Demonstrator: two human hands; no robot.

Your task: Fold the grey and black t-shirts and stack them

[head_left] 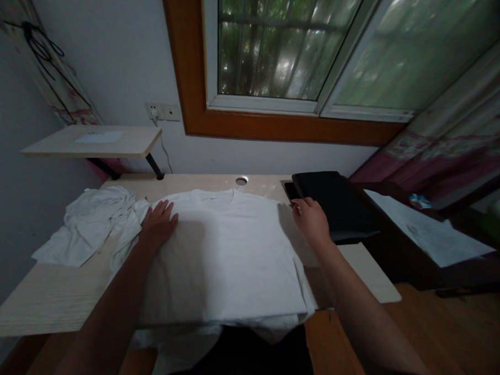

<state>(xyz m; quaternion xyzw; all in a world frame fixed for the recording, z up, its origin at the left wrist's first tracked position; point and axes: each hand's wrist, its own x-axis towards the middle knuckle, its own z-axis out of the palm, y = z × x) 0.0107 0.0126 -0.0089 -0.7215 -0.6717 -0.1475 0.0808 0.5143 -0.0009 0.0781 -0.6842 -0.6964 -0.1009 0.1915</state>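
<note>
A white T-shirt (244, 254) lies spread over the desk, its neckline toward the wall and its lower edge hanging over the front. My left hand (158, 223) rests open on the shirt's left shoulder, fingers extended. Beside the right shoulder is my right hand (311, 221), its fingers curled together in a pinch. What sits between those fingertips, if anything, is too small to make out. A crumpled heap of white cloth (97, 216) lies left of my left hand.
The pale wooden desk (51, 298) carries a raised shelf (127, 138) at the back left. A black folder-like item (333, 203) lies close to my right hand. Papers (426, 229) rest on a dark surface farther right. Behind are a window and wall sockets (162, 111).
</note>
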